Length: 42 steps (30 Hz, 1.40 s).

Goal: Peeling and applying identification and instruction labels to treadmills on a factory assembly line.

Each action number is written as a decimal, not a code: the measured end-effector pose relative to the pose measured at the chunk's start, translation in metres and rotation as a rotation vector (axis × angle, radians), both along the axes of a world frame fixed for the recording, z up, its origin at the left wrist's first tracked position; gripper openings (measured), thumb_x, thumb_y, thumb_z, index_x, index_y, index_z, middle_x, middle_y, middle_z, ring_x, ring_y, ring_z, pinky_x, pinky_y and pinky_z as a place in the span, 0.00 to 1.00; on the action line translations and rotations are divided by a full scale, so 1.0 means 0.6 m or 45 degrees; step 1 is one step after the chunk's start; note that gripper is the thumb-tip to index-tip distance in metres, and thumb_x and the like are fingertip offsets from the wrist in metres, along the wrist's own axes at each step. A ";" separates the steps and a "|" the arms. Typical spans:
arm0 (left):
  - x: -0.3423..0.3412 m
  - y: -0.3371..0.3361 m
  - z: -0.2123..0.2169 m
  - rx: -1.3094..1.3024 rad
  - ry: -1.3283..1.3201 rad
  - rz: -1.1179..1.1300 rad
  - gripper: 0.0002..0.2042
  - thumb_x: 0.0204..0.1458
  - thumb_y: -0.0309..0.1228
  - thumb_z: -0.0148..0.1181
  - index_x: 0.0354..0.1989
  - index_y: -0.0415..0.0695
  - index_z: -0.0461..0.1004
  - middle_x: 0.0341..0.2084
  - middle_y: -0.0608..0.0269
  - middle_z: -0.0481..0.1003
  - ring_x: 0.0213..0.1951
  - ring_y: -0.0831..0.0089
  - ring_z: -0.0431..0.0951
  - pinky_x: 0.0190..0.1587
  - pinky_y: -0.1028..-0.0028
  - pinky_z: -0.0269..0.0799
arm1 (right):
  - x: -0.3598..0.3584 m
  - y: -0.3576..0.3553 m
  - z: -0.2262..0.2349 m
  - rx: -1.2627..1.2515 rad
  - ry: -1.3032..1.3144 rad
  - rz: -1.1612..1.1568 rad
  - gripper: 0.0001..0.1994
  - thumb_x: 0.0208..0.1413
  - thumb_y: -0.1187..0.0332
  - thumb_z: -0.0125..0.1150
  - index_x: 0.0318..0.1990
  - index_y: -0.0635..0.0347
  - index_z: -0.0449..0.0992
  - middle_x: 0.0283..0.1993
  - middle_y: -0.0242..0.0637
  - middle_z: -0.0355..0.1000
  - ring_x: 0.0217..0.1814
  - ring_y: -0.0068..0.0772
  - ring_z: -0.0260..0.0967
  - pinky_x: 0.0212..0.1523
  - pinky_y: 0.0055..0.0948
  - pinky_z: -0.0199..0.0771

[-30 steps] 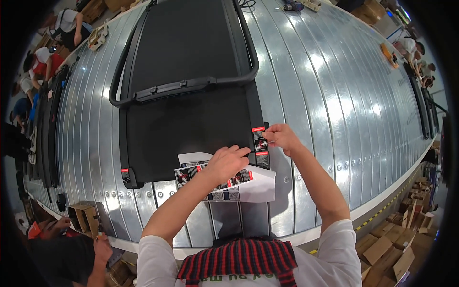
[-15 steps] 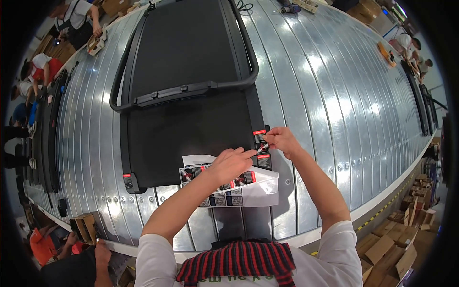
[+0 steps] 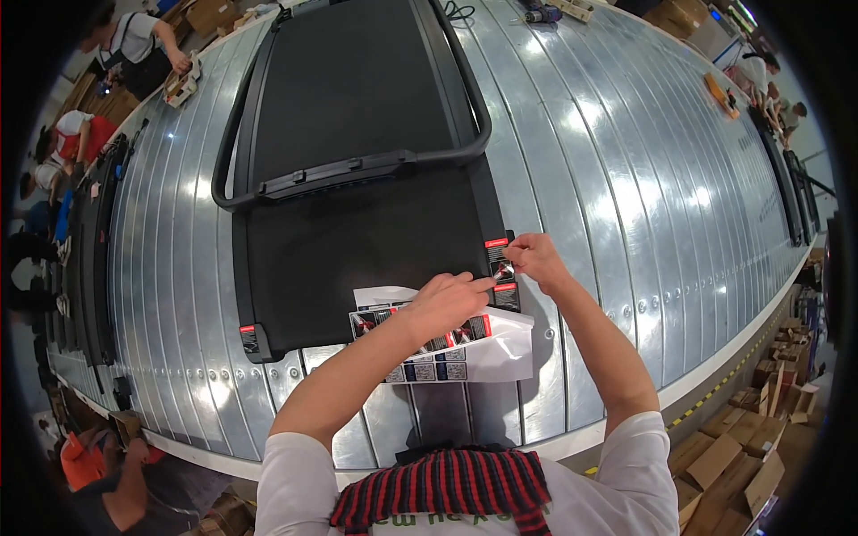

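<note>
A black treadmill [image 3: 357,232] lies flat, its near end towards me. At its near right corner, my right hand [image 3: 539,261] pinches the edge of a red-topped warning label [image 3: 497,254]. My left hand [image 3: 450,300] reaches across from the left, its index finger stretched to the lower part of that label and its thumb hidden. A second red-topped warning label [image 3: 505,295] is just below. Under my left wrist and forearm are printed sticker sheets [image 3: 454,368] with white backing [image 3: 505,357], overlapping the treadmill's near edge. Another label [image 3: 249,338] is on the near left corner.
The treadmill rests on a wide metal-slatted table [image 3: 608,223]. A power drill [image 3: 542,15] lies at the far edge. Other dark frames [image 3: 94,259] stand along the left, where people work. Cardboard boxes [image 3: 728,456] are piled beyond the right edge.
The treadmill and sheets appear slightly further right in the view. Both hands stay at the same label. At the lower left, another person and a carton have shifted.
</note>
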State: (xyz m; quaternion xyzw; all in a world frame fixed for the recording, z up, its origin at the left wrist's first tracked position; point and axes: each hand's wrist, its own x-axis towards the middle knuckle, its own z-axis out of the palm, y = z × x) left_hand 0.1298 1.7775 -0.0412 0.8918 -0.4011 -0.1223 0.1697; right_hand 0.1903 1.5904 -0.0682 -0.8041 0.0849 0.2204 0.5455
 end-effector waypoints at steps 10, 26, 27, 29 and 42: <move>0.002 -0.001 -0.004 -0.027 -0.035 0.007 0.05 0.38 0.28 0.53 0.22 0.40 0.72 0.47 0.68 0.65 0.34 0.67 0.69 0.35 0.69 0.69 | 0.000 0.006 -0.003 -0.237 -0.249 0.091 0.07 0.38 0.71 0.55 0.20 0.69 0.71 0.14 0.40 0.65 0.17 0.26 0.62 0.21 0.28 0.62; 0.008 0.000 0.007 -0.056 0.091 0.012 0.07 0.42 0.31 0.54 0.23 0.40 0.70 0.48 0.67 0.64 0.37 0.65 0.70 0.38 0.67 0.67 | 0.000 0.008 -0.015 -0.582 -0.273 0.157 0.32 0.27 0.44 0.66 0.27 0.67 0.67 0.26 0.47 0.69 0.29 0.43 0.69 0.30 0.35 0.66; 0.008 0.003 0.012 -0.070 0.105 0.013 0.07 0.41 0.32 0.54 0.24 0.40 0.70 0.49 0.67 0.64 0.37 0.65 0.70 0.38 0.66 0.67 | 0.005 0.017 -0.015 -0.482 -0.331 -0.002 0.31 0.29 0.44 0.66 0.26 0.68 0.67 0.23 0.47 0.69 0.28 0.43 0.68 0.30 0.36 0.66; -0.001 0.002 0.006 -0.115 0.002 0.048 0.07 0.42 0.32 0.54 0.24 0.41 0.70 0.45 0.66 0.66 0.35 0.64 0.70 0.36 0.66 0.67 | 0.019 0.025 -0.007 -0.516 -0.394 -0.030 0.28 0.32 0.45 0.64 0.24 0.67 0.67 0.22 0.48 0.68 0.28 0.43 0.68 0.30 0.37 0.65; -0.242 0.226 0.202 -1.306 0.763 1.355 0.13 0.47 0.31 0.56 0.39 0.36 0.70 0.31 0.65 0.73 0.34 0.80 0.70 0.37 0.78 0.66 | -0.193 0.063 0.162 0.573 -0.127 0.471 0.23 0.47 0.62 0.55 0.50 0.63 0.61 0.46 0.37 0.66 0.43 0.26 0.64 0.39 0.25 0.66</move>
